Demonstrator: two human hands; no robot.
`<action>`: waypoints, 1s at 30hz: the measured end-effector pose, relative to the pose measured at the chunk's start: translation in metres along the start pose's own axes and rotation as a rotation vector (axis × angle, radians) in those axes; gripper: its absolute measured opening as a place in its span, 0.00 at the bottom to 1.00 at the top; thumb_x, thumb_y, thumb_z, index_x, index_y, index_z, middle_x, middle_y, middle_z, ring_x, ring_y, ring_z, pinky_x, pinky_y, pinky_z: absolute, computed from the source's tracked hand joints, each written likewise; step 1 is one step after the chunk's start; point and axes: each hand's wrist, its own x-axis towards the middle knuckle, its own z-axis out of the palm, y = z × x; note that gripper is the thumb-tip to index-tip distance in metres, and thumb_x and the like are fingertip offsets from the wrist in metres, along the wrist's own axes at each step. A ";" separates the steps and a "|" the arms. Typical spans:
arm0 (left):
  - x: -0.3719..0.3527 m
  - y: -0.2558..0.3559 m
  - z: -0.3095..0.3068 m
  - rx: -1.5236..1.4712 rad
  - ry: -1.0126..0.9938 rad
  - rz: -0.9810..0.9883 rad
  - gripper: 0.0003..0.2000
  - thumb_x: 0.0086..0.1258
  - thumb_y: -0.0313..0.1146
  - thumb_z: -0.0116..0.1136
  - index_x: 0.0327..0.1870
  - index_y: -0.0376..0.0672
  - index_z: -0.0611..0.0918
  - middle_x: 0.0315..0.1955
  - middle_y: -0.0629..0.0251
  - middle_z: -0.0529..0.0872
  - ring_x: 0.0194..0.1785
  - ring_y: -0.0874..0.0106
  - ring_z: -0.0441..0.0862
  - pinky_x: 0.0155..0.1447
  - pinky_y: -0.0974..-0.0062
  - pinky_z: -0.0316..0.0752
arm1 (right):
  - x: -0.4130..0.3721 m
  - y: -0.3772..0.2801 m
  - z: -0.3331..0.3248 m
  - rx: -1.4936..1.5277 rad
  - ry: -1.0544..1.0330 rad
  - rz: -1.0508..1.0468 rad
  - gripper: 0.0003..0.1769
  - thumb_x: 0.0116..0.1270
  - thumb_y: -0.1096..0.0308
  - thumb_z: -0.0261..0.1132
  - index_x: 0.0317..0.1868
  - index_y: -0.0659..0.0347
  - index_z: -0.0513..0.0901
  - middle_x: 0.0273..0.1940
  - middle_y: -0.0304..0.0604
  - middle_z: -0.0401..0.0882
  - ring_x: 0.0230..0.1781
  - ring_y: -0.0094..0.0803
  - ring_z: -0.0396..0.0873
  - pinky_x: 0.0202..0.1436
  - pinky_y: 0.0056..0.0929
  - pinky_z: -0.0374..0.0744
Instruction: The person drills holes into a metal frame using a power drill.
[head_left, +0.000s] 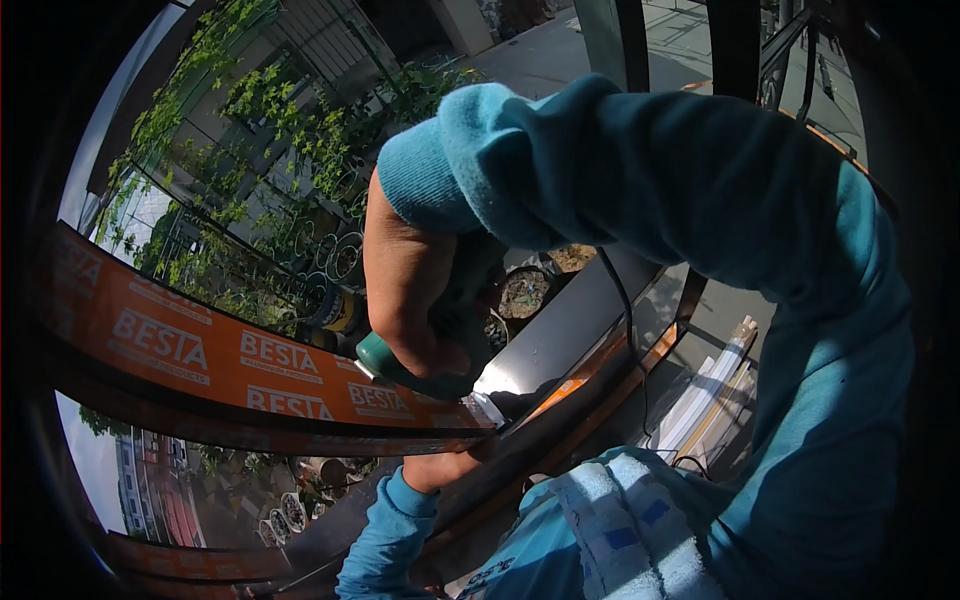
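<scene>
My right hand [425,345] is closed around a green power tool [388,362], whose kind I cannot make out. The tool sits low against the corner of a dark frame, which is wrapped in orange film [230,355] printed BESTA. Beside the tool, a bright silvery piece [487,408] shows at that corner. My left hand [445,468] is below the frame's edge; the wrist shows, but its fingers are hidden behind the frame.
A black cable [628,310] hangs below my right sleeve. White and wooden strips [708,395] lie on the floor at right. Potted plants [525,292] and leafy vines [290,120] stand beyond the frame. Dark metal posts [735,50] rise at the top right.
</scene>
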 end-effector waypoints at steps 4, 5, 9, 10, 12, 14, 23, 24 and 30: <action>-0.002 0.003 0.000 -0.025 -0.007 -0.060 0.12 0.52 0.36 0.70 0.36 0.43 0.84 0.36 0.62 0.83 0.41 0.65 0.81 0.47 0.67 0.76 | 0.002 0.004 0.005 0.063 -0.048 -0.022 0.20 0.52 0.55 0.70 0.44 0.55 0.84 0.35 0.35 0.82 0.33 0.23 0.77 0.40 0.24 0.75; -0.002 0.004 -0.001 -0.099 -0.004 -0.109 0.13 0.51 0.35 0.70 0.37 0.43 0.84 0.36 0.62 0.83 0.41 0.65 0.81 0.47 0.67 0.76 | 0.000 0.005 0.011 0.080 0.023 -0.010 0.21 0.52 0.55 0.70 0.45 0.55 0.84 0.36 0.35 0.82 0.33 0.23 0.77 0.40 0.24 0.75; 0.002 0.004 -0.006 0.003 -0.029 -0.079 0.14 0.50 0.34 0.71 0.37 0.42 0.84 0.38 0.61 0.83 0.42 0.64 0.81 0.48 0.67 0.76 | 0.009 0.010 0.005 0.078 0.043 0.000 0.21 0.50 0.57 0.71 0.45 0.56 0.84 0.37 0.40 0.83 0.32 0.28 0.80 0.39 0.30 0.78; 0.003 0.007 -0.006 -0.034 -0.022 -0.079 0.12 0.54 0.36 0.66 0.37 0.43 0.83 0.38 0.62 0.83 0.42 0.64 0.80 0.49 0.66 0.75 | 0.009 0.011 0.005 0.092 0.040 -0.001 0.20 0.47 0.59 0.72 0.42 0.57 0.84 0.37 0.45 0.84 0.31 0.33 0.82 0.38 0.36 0.81; 0.006 0.009 -0.002 -0.076 -0.012 -0.075 0.10 0.58 0.37 0.62 0.38 0.43 0.83 0.37 0.63 0.83 0.41 0.63 0.80 0.49 0.65 0.74 | -0.002 0.013 -0.002 0.143 0.097 0.014 0.21 0.51 0.59 0.69 0.45 0.58 0.83 0.35 0.46 0.84 0.29 0.32 0.82 0.36 0.32 0.80; 0.008 0.010 -0.002 -0.116 -0.023 -0.214 0.17 0.49 0.36 0.73 0.39 0.42 0.83 0.42 0.61 0.82 0.46 0.65 0.80 0.53 0.67 0.75 | -0.008 0.016 -0.016 0.113 -0.042 -0.010 0.21 0.51 0.59 0.69 0.45 0.59 0.83 0.36 0.47 0.84 0.32 0.31 0.83 0.37 0.27 0.81; 0.036 0.003 -0.005 -0.173 -0.053 0.003 0.30 0.47 0.40 0.76 0.52 0.42 0.78 0.55 0.57 0.72 0.58 0.64 0.71 0.62 0.64 0.68 | -0.142 0.112 0.068 0.373 0.445 -0.277 0.52 0.37 0.77 0.78 0.68 0.64 0.65 0.57 0.54 0.76 0.55 0.37 0.78 0.62 0.37 0.75; 0.044 0.008 -0.004 -0.260 -0.093 -0.010 0.29 0.50 0.43 0.74 0.53 0.44 0.77 0.56 0.56 0.70 0.60 0.63 0.69 0.64 0.63 0.66 | -0.150 0.127 0.092 0.149 0.527 -0.541 0.56 0.38 0.74 0.79 0.71 0.62 0.60 0.59 0.54 0.75 0.58 0.39 0.76 0.63 0.38 0.75; 0.069 0.002 0.020 -0.922 0.009 0.203 0.42 0.42 0.46 0.80 0.58 0.41 0.70 0.51 0.57 0.72 0.56 0.64 0.71 0.60 0.64 0.68 | -0.161 0.131 0.234 0.385 0.566 -0.350 0.52 0.45 0.68 0.78 0.71 0.55 0.61 0.53 0.56 0.79 0.50 0.44 0.82 0.57 0.37 0.80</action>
